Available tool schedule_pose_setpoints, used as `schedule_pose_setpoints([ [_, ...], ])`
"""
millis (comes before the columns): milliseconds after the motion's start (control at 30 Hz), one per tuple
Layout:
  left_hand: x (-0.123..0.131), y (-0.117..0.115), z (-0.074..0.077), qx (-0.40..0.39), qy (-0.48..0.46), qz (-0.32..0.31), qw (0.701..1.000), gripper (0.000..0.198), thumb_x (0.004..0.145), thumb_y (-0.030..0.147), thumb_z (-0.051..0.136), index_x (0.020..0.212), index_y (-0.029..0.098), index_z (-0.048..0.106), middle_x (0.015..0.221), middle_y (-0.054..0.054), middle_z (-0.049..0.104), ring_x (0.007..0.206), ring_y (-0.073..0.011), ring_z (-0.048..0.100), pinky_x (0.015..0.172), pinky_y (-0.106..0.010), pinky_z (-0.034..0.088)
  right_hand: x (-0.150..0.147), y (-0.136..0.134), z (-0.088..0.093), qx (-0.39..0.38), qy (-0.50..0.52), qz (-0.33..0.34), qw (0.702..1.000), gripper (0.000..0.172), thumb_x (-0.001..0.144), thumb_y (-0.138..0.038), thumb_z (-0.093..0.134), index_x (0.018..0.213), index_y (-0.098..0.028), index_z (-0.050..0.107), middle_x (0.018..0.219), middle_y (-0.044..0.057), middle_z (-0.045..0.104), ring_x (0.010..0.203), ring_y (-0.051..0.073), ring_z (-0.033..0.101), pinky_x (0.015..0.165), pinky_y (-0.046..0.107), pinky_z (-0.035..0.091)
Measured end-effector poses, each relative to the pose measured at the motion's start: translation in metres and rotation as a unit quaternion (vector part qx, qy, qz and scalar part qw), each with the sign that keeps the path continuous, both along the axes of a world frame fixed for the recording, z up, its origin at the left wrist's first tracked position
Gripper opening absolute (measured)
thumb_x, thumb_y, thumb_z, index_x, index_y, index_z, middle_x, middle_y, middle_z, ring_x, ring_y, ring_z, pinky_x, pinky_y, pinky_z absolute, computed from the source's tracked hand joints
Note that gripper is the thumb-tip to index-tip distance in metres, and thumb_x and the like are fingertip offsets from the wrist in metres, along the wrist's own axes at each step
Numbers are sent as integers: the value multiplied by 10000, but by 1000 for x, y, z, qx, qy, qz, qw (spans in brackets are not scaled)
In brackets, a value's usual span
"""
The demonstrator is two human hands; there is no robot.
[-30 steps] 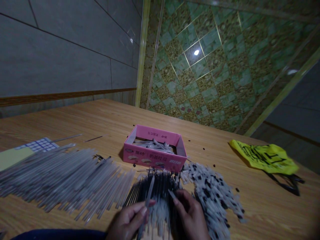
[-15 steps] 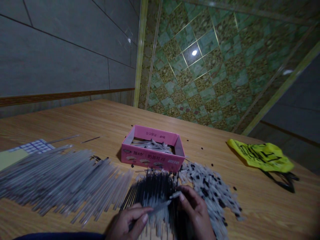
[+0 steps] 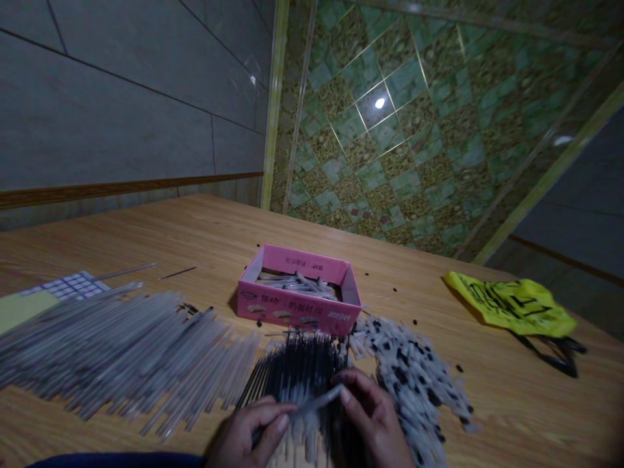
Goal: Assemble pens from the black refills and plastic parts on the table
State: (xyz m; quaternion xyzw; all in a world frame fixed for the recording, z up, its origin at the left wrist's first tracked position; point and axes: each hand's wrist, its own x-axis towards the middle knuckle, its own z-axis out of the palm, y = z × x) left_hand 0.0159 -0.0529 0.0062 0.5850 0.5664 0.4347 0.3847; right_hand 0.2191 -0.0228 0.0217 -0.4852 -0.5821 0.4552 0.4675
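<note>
My left hand (image 3: 253, 432) pinches the near end of a thin translucent plastic tube (image 3: 316, 403) between thumb and fingers. At the tube's far end, my right hand (image 3: 373, 413) closes its thumb and fingertips around the tip. Whether a small cap sits in that grip is hidden by the fingers. Under the hands lies a bundle of thin black rods (image 3: 305, 361) with pale ends. To the right is a heap of small whitish and black plastic pieces (image 3: 414, 370). Many clear tubes (image 3: 121, 351) are spread out on the left.
A pink open box (image 3: 292, 312) with slim white-and-black sticks (image 3: 302, 284) inside stands beyond the rods. A yellow bag (image 3: 511, 302) with black straps lies at the right of the wooden table (image 3: 205, 227). A checked cloth (image 3: 73, 284) and yellow paper (image 3: 26, 309) are far left.
My right hand has moved slightly left and down, bringing its fingertips together with the tube's end. The small whitish piece that showed in its fingers is no longer distinct. My left hand keeps its hold.
</note>
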Motion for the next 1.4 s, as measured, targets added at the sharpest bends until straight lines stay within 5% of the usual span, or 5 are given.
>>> schedule_pose_setpoints([
  [433,-6,7,-6,-42,35,-12,998,319,771,354,480,791,169,740,485,-18,607,498,-161,555,491,-230,421,-7,-4,-2,44,-26,12,999,194,741,-366,615,739,-175,649,673,19,537,647,175,505,574,251,408],
  [933,-2,5,15,72,98,-2,993,295,805,323,453,760,251,736,677,-57,686,626,-192,597,624,-252,446,-24,-1,-17,-14,92,-69,993,280,619,-400,724,761,-167,658,633,23,598,556,169,535,462,242,460],
  [1200,-11,8,56,72,268,-125,952,223,781,255,478,721,244,693,662,-50,673,712,-221,591,637,-291,377,-15,7,11,-73,138,46,987,258,669,-368,718,745,-151,600,539,-58,495,434,74,432,397,192,429],
  [1267,-15,23,69,-11,240,-261,935,184,734,249,537,614,234,675,596,-41,664,674,-212,598,618,-290,391,-13,14,22,-106,127,76,983,259,640,-347,740,711,-148,589,505,-68,500,410,72,446,375,182,423],
  [1400,-24,70,88,-79,191,-366,907,279,760,403,534,631,198,673,423,7,600,400,-144,541,438,-246,402,-12,39,41,-134,137,91,977,235,616,-276,757,636,-140,567,453,-64,531,360,73,465,327,166,394],
])
